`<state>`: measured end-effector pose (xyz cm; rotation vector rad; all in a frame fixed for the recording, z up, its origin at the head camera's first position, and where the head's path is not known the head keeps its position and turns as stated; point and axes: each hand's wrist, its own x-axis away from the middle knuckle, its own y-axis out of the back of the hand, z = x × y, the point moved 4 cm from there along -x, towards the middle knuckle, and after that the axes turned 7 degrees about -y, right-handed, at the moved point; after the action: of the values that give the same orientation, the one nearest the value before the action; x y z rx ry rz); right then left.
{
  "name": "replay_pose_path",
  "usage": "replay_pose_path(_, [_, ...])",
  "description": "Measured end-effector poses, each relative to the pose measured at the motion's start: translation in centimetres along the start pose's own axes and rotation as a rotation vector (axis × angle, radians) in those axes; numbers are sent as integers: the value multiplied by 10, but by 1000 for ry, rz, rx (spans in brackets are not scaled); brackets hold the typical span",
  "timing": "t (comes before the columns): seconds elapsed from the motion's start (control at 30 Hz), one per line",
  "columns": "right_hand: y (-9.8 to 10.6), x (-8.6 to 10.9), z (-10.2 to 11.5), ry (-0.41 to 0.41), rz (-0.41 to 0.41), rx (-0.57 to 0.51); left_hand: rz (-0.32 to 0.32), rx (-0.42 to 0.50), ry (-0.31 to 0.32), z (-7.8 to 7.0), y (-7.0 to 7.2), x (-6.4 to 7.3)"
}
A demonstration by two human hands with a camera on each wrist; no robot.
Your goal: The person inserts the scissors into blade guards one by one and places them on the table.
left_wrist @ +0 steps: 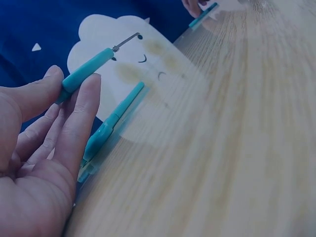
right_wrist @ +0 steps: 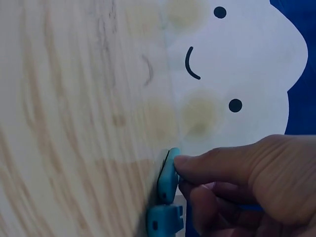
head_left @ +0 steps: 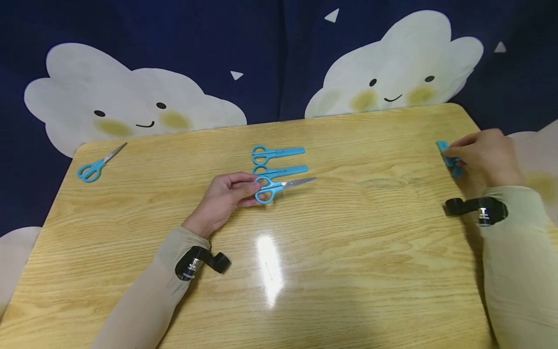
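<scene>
My left hand (head_left: 222,198) pinches a pair of scissors (head_left: 277,184) by its light blue handles, with the bare metal blades pointing right. In the left wrist view those scissors (left_wrist: 89,71) are raised above the tabletop. Just beyond them lie two more blue scissors (head_left: 284,152) (head_left: 287,171) with blue covers over their blades. At the table's right edge, my right hand (head_left: 492,157) pinches a small blue blade cover (right_wrist: 169,180) between thumb and fingers. A second blue cover (right_wrist: 161,220) lies right beside it, partly behind the fingers in the head view.
Uncovered blue scissors (head_left: 92,170) lie at the far left corner, blades toward the back. The wooden table (head_left: 348,252) ends at a dark blue cloth (head_left: 270,58) printed with white clouds. A glare spot shows near the table's middle.
</scene>
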<state>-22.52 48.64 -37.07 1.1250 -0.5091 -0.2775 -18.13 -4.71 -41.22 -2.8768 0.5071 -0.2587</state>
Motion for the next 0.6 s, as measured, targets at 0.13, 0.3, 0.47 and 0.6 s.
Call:
replay_pose_path(0.13, [0, 2, 3, 35, 4, 7, 1, 4, 1, 0, 0, 0])
replay_pose_path(0.3, [-2, 2, 7, 33, 15, -1, 6, 13, -4, 0, 0, 0])
replay_pose_path(0.47, [-5, 3, 10, 54, 2, 10, 9, 8, -6, 0, -1, 0])
replay_pose_path(0.6, [-4, 6, 12, 52, 6, 6, 11, 3, -7, 1, -1, 0])
